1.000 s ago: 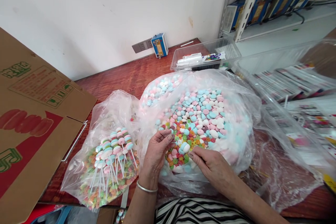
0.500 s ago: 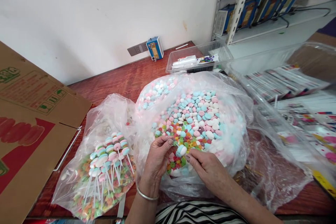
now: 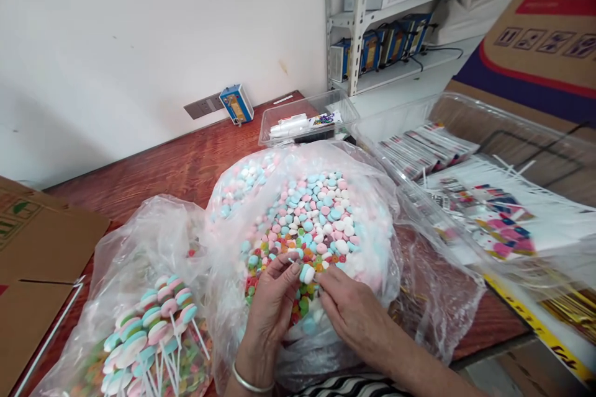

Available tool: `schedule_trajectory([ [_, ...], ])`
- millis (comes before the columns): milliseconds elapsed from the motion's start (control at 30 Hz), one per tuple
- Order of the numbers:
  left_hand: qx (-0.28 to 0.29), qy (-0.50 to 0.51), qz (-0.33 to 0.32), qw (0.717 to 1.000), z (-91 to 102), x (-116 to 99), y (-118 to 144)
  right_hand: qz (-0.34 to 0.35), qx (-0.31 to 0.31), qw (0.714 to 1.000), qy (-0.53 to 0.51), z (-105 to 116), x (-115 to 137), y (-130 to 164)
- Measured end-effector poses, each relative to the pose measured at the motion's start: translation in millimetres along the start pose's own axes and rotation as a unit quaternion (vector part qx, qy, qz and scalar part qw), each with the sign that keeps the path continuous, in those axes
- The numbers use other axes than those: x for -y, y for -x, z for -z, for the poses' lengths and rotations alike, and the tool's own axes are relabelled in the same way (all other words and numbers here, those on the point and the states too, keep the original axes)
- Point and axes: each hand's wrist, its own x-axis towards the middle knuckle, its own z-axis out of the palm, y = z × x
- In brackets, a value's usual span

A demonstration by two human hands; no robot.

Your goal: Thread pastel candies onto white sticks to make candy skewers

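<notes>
Over the big candy bag, my left hand [image 3: 275, 291] is closed in a pinch on a thin white stick, only a bit of which shows at the fingertips. Beside it, blue and white button-shaped candies [image 3: 306, 273] sit between my two hands. My right hand [image 3: 347, 304] is closed, its thumb and fingertips pinching at the white side of these candies; its other fingers are curled. Below them lies the open clear plastic bag [image 3: 372, 223] of loose pastel candies [image 3: 321, 198] and colourful gummy rings [image 3: 302, 307].
Finished-looking candy lollipops [image 3: 153, 322] lie on a second plastic bag [image 3: 153, 223] at left. Cardboard boxes [image 3: 41, 242] flank the table. Clear trays [image 3: 447, 102] hold printed packets and white sticks. A blue device [image 3: 236, 104] stands by the wall; a metal shelf [image 3: 358, 25] is behind.
The view has swung right, so everything shifts left and more of the trays and right-hand box shows. My hands stay close together around the blue and white candies.
</notes>
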Motion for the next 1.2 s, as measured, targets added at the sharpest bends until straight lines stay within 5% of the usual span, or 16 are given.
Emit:
schedule_trajectory([
  [367,0.03,-0.007,0.054,0.998,-11.0,15.8,3.1,-0.029,-0.028,0.997,-0.067,-12.6,-9.8,6.0],
  [567,0.063,-0.16,0.008,0.985,-19.4,5.1,-11.3,-0.061,-0.051,0.989,-0.127,13.3,-22.0,6.9],
  [633,0.053,-0.31,-0.073,0.946,-24.3,1.7,-23.4,-0.086,-0.098,0.985,-0.114,28.8,-32.4,10.3],
  [767,0.024,-0.582,-0.247,0.774,-34.1,9.4,-43.5,-0.115,-0.16,0.976,-0.091,49.2,-47.6,19.8],
  [900,-0.012,-0.691,-0.283,0.665,-39.5,24.3,-45.7,-0.121,-0.163,0.974,-0.1,48.9,-50.5,25.9],
  [967,-0.012,-0.696,-0.276,0.663,-40.5,24.5,-41.6,-0.122,-0.156,0.975,-0.1,46.7,-50.5,26.1],
  [1100,0.003,-0.636,-0.259,0.727,-42.0,9.0,-36.7,-0.11,-0.142,0.978,-0.11,45.3,-50.8,23.4],
  [1200,0.003,-0.609,-0.269,0.746,-42.6,-0.7,-45.6,-0.104,-0.146,0.978,-0.106,43.9,-49.8,21.1],
])
